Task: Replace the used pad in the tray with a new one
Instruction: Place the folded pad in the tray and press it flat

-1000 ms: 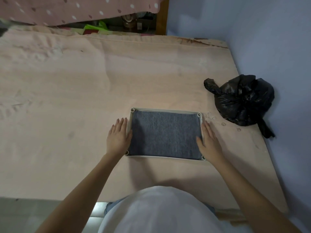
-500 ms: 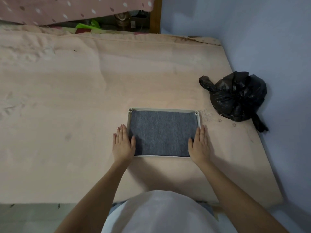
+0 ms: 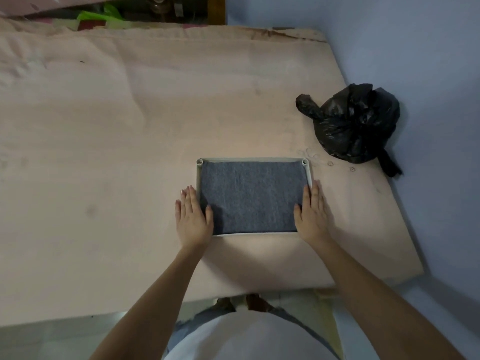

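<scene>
On the bed (image 3: 109,141), the tray (image 3: 254,159) holds a grey pad (image 3: 253,196); left hand (image 3: 193,219) and right hand (image 3: 311,214) lie flat, released, on the tray's near corners. Uneven pressing could bunch the pad.

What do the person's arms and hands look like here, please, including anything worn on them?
Both arms are bare from the frame's bottom edge to the wrist, with no sleeves showing. The left hand and right hand wear no gloves, and no rings, watch or bracelets are visible. The left hand's fingernails look short and pale.
</scene>
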The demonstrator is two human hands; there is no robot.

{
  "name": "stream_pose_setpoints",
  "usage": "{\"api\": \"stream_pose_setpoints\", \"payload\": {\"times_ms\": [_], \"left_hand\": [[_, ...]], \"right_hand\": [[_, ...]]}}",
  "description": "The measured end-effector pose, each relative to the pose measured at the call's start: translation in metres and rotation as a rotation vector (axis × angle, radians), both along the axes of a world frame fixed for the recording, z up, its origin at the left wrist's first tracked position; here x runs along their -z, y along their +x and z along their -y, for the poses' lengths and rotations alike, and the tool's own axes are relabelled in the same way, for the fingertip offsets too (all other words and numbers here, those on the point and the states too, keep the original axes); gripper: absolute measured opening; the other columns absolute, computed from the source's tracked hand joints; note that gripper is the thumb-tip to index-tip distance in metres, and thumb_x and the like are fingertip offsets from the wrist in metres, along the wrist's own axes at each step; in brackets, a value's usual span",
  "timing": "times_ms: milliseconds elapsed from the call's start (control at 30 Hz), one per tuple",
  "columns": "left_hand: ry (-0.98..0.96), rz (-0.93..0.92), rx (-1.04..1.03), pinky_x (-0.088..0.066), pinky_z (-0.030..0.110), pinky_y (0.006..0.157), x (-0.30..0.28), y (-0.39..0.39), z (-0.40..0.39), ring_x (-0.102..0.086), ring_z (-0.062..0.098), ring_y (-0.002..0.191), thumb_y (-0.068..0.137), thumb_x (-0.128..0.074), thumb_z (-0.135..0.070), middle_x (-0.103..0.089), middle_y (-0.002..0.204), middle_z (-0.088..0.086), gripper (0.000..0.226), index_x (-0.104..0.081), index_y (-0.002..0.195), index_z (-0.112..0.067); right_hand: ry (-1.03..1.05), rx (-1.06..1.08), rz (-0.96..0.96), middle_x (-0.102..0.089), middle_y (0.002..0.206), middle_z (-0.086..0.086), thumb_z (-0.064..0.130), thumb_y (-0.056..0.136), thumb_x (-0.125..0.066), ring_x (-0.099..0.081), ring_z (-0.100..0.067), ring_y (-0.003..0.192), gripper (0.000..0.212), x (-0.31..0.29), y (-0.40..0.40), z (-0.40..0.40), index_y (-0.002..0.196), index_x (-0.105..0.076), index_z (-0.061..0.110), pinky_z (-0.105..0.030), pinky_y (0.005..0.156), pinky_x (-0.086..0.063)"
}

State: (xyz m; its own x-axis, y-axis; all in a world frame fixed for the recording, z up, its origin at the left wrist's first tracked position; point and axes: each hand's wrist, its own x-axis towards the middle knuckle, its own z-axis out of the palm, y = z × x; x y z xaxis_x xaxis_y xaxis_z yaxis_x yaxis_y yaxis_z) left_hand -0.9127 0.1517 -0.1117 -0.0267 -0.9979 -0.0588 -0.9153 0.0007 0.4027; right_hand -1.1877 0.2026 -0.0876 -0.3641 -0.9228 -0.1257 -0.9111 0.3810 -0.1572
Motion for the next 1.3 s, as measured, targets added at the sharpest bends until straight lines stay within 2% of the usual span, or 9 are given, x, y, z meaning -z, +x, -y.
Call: {"api": "stream_pose_setpoints", "payload": {"times_ms": [133, 267, 367, 500, 700, 833, 967, 1167, 1300], "left_hand": [[-0.003, -0.004, 0.001, -0.003, 0.036, 0.12, -0.001, -0.009, -0.007, -0.016, 0.026, 0.146, 0.087, -0.011, -0.045, -0.026, 0.155, 0.015, 0.078, -0.019, 0.148, 0.001], [-0.004, 0.007, -0.012, -0.004, 0.037, 0.12, -0.001, -0.019, -0.018, -0.017, 0.026, 0.146, 0.086, -0.01, -0.046, -0.026, 0.154, 0.015, 0.078, -0.019, 0.148, 0.001], [0.002, 0.032, -0.014, -0.004, 0.037, 0.12, 0.0, -0.024, -0.026, -0.015, 0.026, 0.146, 0.086, -0.009, -0.047, -0.025, 0.155, 0.015, 0.079, -0.018, 0.149, 0.001], [0.008, 0.053, -0.03, -0.005, 0.037, 0.12, 0.0, -0.034, -0.037, -0.015, 0.025, 0.146, 0.089, -0.015, -0.045, -0.024, 0.155, 0.014, 0.075, -0.018, 0.149, 0.0], [0.006, 0.061, -0.064, -0.006, 0.038, 0.12, -0.004, -0.042, -0.047, -0.016, 0.026, 0.146, 0.09, -0.024, -0.039, -0.025, 0.155, 0.015, 0.07, -0.02, 0.149, 0.0], [0.008, 0.1, -0.065, -0.002, 0.035, 0.12, -0.005, -0.042, -0.047, -0.013, 0.024, 0.147, 0.09, -0.019, -0.041, -0.023, 0.156, 0.013, 0.071, -0.017, 0.149, -0.002], [0.012, 0.111, -0.097, -0.003, 0.036, 0.119, -0.006, -0.044, -0.046, -0.014, 0.024, 0.146, 0.091, -0.016, -0.043, -0.024, 0.156, 0.013, 0.071, -0.018, 0.149, -0.003], [0.02, 0.117, -0.111, -0.003, 0.036, 0.12, -0.009, -0.046, -0.046, -0.015, 0.023, 0.146, 0.101, -0.031, -0.032, -0.024, 0.156, 0.012, 0.058, -0.017, 0.15, -0.004], [0.04, 0.123, -0.106, -0.003, 0.035, 0.119, -0.013, -0.046, -0.045, -0.014, 0.022, 0.147, 0.101, -0.03, -0.032, -0.022, 0.156, 0.011, 0.058, -0.015, 0.15, -0.005]], "right_hand": [[0.003, -0.007, -0.016, -0.01, 0.156, -0.021, 0.024, 0.098, -0.04, -0.011, -0.032, 0.146, 0.058, -0.001, -0.009, -0.007, 0.146, -0.024, -0.003, -0.042, 0.118, -0.015], [0.012, -0.016, -0.058, -0.017, 0.155, -0.022, 0.036, 0.093, -0.024, -0.018, -0.033, 0.144, 0.064, -0.002, -0.019, -0.015, 0.145, -0.029, -0.002, -0.044, 0.115, -0.022], [0.042, -0.027, -0.053, -0.005, 0.158, -0.018, 0.03, 0.099, -0.035, -0.007, -0.029, 0.146, 0.06, 0.0, -0.026, -0.02, 0.149, -0.019, 0.001, -0.04, 0.118, -0.013], [0.017, -0.041, -0.016, 0.001, 0.158, -0.017, 0.027, 0.099, -0.037, 0.001, -0.028, 0.147, 0.062, -0.002, -0.036, -0.031, 0.15, -0.012, 0.002, -0.036, 0.118, -0.004], [-0.042, -0.038, 0.026, -0.008, 0.156, -0.021, 0.026, 0.097, -0.034, -0.007, -0.032, 0.146, 0.059, 0.001, -0.041, -0.042, 0.147, -0.02, -0.002, -0.04, 0.117, -0.01], [-0.059, -0.046, 0.02, -0.019, 0.154, -0.025, 0.034, 0.09, -0.018, -0.016, -0.034, 0.144, 0.067, 0.001, -0.041, -0.043, 0.144, -0.029, -0.005, -0.041, 0.116, -0.016], [-0.055, -0.046, 0.03, -0.013, 0.155, -0.024, 0.026, 0.095, -0.032, -0.01, -0.033, 0.146, 0.059, 0.003, -0.041, -0.043, 0.145, -0.025, -0.004, -0.038, 0.117, -0.01], [-0.031, -0.059, 0.032, -0.005, 0.157, -0.022, 0.025, 0.098, -0.036, -0.001, -0.031, 0.147, 0.06, 0.0, -0.041, -0.042, 0.148, -0.016, -0.002, -0.036, 0.118, -0.002], [-0.025, -0.051, 0.018, -0.002, 0.157, -0.021, 0.026, 0.098, -0.036, 0.001, -0.029, 0.147, 0.061, -0.004, -0.039, -0.041, 0.149, -0.014, 0.0, -0.034, 0.118, 0.001]]}}
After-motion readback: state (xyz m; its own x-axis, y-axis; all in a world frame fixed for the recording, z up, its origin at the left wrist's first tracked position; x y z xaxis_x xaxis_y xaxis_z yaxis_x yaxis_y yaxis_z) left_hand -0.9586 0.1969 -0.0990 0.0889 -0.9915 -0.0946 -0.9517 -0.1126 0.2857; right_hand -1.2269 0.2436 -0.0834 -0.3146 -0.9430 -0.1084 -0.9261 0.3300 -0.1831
